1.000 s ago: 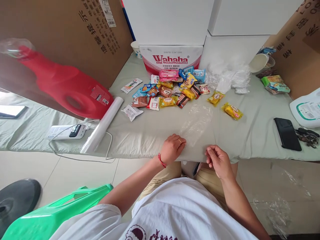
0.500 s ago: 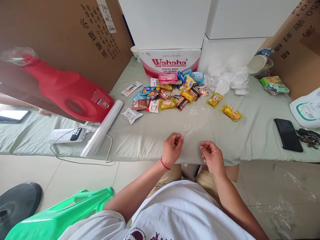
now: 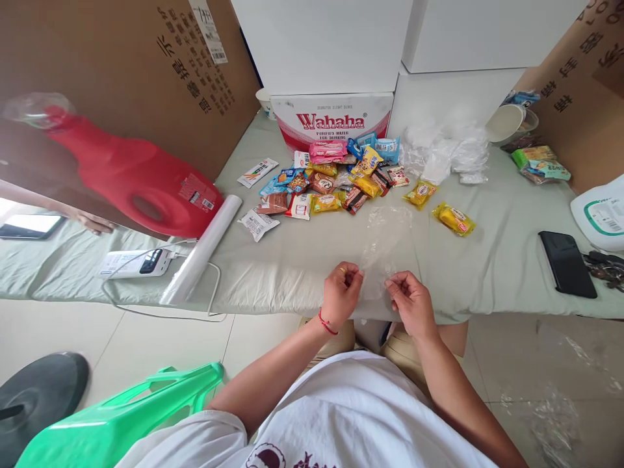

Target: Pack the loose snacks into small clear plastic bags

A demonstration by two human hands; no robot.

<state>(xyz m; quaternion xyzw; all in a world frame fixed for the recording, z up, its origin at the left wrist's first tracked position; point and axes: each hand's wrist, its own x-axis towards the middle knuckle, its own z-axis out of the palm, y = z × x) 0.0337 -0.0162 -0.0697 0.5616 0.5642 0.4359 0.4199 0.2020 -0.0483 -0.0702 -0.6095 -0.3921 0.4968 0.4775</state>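
A clear plastic bag (image 3: 383,240) lies over the green cloth, its near edge between my two hands. My left hand (image 3: 342,286), with a red string on the wrist, pinches the bag's near left side. Opposite it, my right hand (image 3: 409,299) pinches the near right side between thumb and fingers. Beyond the bag is a heap of small wrapped snacks (image 3: 324,185) in pink, blue, yellow and brown. Two yellow-wrapped snacks, one of them a yellow packet (image 3: 453,219), lie apart to the right.
Crumpled clear bags (image 3: 446,153) lie right of the Wahaha carton (image 3: 334,120). At left are a red jug (image 3: 146,175), a plastic roll (image 3: 202,250) and a power bank (image 3: 136,263). A black phone (image 3: 566,263) and keys lie right. A green stool (image 3: 121,416) stands below left.
My hands have come slightly closer together, and the bag's near edge now shows stretched between them. At far left, another person's hand has moved further into view.
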